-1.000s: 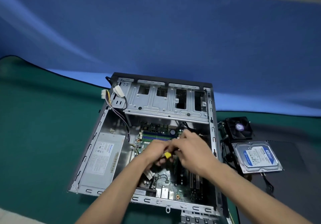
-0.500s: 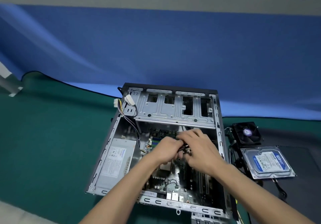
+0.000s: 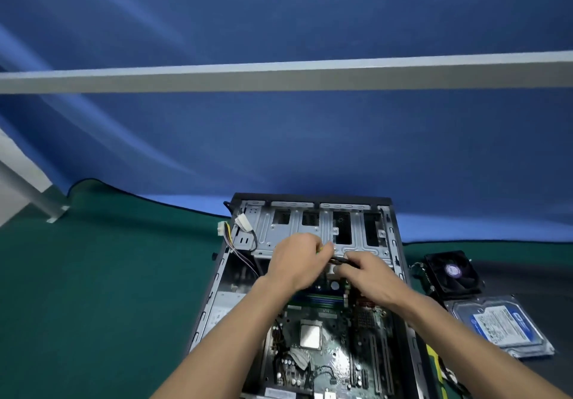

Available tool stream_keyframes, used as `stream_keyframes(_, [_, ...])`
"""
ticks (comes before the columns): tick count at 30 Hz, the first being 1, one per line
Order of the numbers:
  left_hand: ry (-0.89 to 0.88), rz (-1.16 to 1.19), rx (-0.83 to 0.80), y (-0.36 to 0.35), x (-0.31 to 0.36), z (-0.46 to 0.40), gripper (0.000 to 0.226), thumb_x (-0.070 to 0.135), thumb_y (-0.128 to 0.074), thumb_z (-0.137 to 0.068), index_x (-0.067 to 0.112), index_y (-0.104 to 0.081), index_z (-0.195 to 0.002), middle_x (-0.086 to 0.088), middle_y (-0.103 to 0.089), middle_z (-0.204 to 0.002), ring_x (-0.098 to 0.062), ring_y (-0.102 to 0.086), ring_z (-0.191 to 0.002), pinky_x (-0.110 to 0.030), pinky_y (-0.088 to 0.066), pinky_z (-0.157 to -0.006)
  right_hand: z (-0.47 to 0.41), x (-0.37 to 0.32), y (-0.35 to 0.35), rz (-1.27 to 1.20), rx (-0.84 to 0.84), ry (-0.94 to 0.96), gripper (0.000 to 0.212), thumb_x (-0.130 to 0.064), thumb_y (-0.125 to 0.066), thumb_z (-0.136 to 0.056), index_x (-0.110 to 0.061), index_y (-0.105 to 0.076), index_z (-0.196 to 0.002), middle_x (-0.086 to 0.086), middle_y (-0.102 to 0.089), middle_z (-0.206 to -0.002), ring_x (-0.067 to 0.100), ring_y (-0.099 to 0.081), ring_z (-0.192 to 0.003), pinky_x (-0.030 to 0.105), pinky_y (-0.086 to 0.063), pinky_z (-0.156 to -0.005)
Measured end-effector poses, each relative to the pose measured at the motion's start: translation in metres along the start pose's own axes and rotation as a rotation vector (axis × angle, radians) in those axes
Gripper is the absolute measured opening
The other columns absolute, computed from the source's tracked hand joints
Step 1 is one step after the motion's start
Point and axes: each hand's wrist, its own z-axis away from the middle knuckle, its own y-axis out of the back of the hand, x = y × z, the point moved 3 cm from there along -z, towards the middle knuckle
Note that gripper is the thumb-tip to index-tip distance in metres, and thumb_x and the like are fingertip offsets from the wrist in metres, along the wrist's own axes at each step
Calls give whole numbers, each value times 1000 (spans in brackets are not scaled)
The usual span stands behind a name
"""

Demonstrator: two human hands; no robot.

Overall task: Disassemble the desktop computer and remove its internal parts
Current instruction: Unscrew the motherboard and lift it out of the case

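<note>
A blue cloth (image 3: 279, 138) hangs behind the desk, a pale bar (image 3: 279, 78) crossing it; a green mat (image 3: 93, 290) covers the desk, white leg (image 3: 28, 194) at left

Open desktop case (image 3: 393, 243) on green mat (image 3: 108, 290); motherboard (image 3: 335, 346) exposed; left hand (image 3: 297, 264) and right hand (image 3: 369, 277) grip dark cable (image 3: 341, 261); fan (image 3: 451, 271), hard drive (image 3: 499, 326) beside.

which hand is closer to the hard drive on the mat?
Right. The right hand is over the open case, on the side toward the hard drive. The left hand sits farther left, over the drive cage.
</note>
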Motion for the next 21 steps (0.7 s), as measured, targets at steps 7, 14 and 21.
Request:
stream_keyframes(7, [-126,80,69,-9,13,-29,44,38,-44,-93,16,-46,-55,3,-44,-65,-20,-46,-66,-32,-33,-58,-3,6,15,-46,194,57,38,-37,-42,-99,-21,-43,-64,-6,-46,-62,8,-42,-59,26,-32,-57])
stream_keyframes(14, [-135,26,294,-23,-2,-42,23,27,-48,-92,18,-64,-104,5,-52,-101,-11,-42,-96,-26,-35,-83,-11,28,25,-127,486,-116,45,-37,-41,-99,-18,-38,-58,-4,-43,-55,11,-38,-52,28,-27,-49])
stream_keyframes(21, [-30,-23,108,-51,-30,-48,31,20,-42,-93,21,-59,-118,7,-52,-117,-11,-40,-110,-24,-30,-93,-25,31,24,132,547,-239,45,-39,-37,-100,-20,-42,-59,-3,-49,-56,14,-46,-53,28,-27,-47])
